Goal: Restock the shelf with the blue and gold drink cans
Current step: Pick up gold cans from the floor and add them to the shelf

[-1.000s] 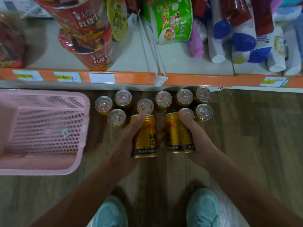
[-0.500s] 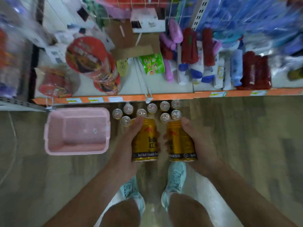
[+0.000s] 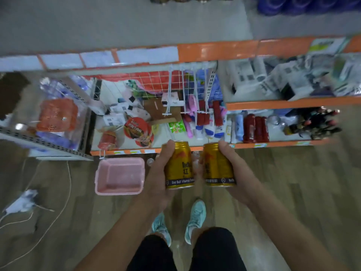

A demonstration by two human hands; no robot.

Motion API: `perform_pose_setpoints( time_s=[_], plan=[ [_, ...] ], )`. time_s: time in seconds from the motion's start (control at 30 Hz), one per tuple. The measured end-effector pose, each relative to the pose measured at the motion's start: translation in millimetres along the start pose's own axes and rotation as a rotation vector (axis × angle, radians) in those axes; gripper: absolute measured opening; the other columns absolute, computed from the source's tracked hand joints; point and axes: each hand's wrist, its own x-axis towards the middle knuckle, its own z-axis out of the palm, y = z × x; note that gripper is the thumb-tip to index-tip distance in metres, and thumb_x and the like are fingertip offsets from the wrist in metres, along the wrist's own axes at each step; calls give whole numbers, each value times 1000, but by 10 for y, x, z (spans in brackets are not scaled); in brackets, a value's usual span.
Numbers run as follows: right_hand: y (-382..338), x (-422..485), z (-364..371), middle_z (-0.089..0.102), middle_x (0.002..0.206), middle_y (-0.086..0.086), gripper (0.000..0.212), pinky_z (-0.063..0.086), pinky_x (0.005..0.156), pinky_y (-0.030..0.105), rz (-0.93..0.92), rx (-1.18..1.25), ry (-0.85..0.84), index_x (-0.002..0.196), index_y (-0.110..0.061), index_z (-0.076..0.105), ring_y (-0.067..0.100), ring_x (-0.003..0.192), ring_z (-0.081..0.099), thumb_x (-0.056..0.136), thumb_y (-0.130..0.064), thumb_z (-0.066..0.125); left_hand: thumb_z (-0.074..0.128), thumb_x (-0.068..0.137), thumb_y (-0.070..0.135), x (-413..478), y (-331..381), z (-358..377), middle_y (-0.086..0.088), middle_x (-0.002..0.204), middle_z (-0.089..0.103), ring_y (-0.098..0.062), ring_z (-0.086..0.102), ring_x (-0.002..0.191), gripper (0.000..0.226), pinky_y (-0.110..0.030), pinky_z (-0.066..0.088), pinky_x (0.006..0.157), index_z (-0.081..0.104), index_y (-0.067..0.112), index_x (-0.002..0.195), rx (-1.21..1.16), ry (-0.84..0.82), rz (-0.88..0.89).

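Each of my hands holds one gold drink can with a dark blue band at its base. My left hand grips the left can; my right hand grips the right can. Both cans are held upright, side by side, high above the wooden floor in front of the orange-edged shelves. A few more cans stand on the floor below, mostly hidden behind my hands. A grey upper shelf with an orange front strip runs across the top of the view.
An empty pink basket sits on the floor to the left. Lower shelves hold noodle bowls, red and white bottles and packets. White cords and a plug lie on the floor at far left. My teal shoes are below.
I have stood up with both cans: the floor, basket and remaining cans dropped far away, and higher shelves came into view. My grips are unchanged.
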Motion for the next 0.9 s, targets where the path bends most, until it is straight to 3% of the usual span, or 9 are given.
perform_pose_setpoints(
  time_s=[0.07,0.2,0.27,0.4,0.5,0.67,0.73,0.83,0.9],
  plan=[
    [-209,-208,19,71,109,18,48,49,100,58,-19,-7,-9,106,-19,77,35,96,68,82,-61,70,86,67,60,-156,47,205,-18,105,69,-31,68,85,79,-41,54,76,63,11,125,-28,-11,32],
    [-561,-506,94,71,96,17,50,61,71,39,-68,-4,-61,108,-8,70,29,77,70,87,-53,64,90,61,57,-407,200,485,-19,99,69,-33,68,78,83,-41,57,71,63,8,122,-46,-3,108],
    [-692,-581,159,72,95,17,52,60,65,37,-108,-45,-68,108,-7,69,29,75,71,87,-55,63,86,64,60,-508,329,562,-20,100,69,-35,68,77,83,-42,56,73,62,5,121,-8,1,135],
    [-886,-624,340,71,103,19,61,57,76,45,-173,-132,-89,108,-11,72,35,85,70,75,-63,72,65,86,58,-676,606,643,-20,96,69,-33,69,70,55,-38,59,63,73,8,106,88,34,206],
    [-1012,-614,524,72,99,21,47,56,79,48,-198,-156,-106,96,-15,77,34,83,70,84,-60,69,57,92,53,-750,834,635,-19,97,72,-33,70,75,40,-41,57,75,78,19,94,165,51,300],
    [-1220,-436,934,73,103,16,34,59,78,44,-239,-165,-138,107,-25,71,33,90,69,90,-50,57,59,94,56,-782,1222,490,-17,106,71,-30,70,83,58,-39,57,73,62,9,127,192,45,337],
    [-1288,-306,1130,74,107,13,32,59,79,47,-254,-161,-140,110,-27,71,32,95,70,91,-50,58,56,94,55,-756,1405,395,-17,103,71,-30,69,81,62,-40,56,75,60,5,130,183,28,352],
    [-1375,-97,1436,73,106,12,43,60,67,41,-274,-156,-133,120,-19,64,29,92,72,90,-49,60,57,93,55,-690,1735,212,-19,101,70,-31,69,79,68,-37,57,67,57,-1,130,176,9,355],
    [-1429,28,1647,72,102,15,42,59,63,39,-294,-156,-126,116,-15,64,30,88,72,88,-48,61,62,91,56,-606,1969,75,-21,101,68,-32,69,78,72,-36,56,65,56,-5,129,175,-6,359]
  ],
)
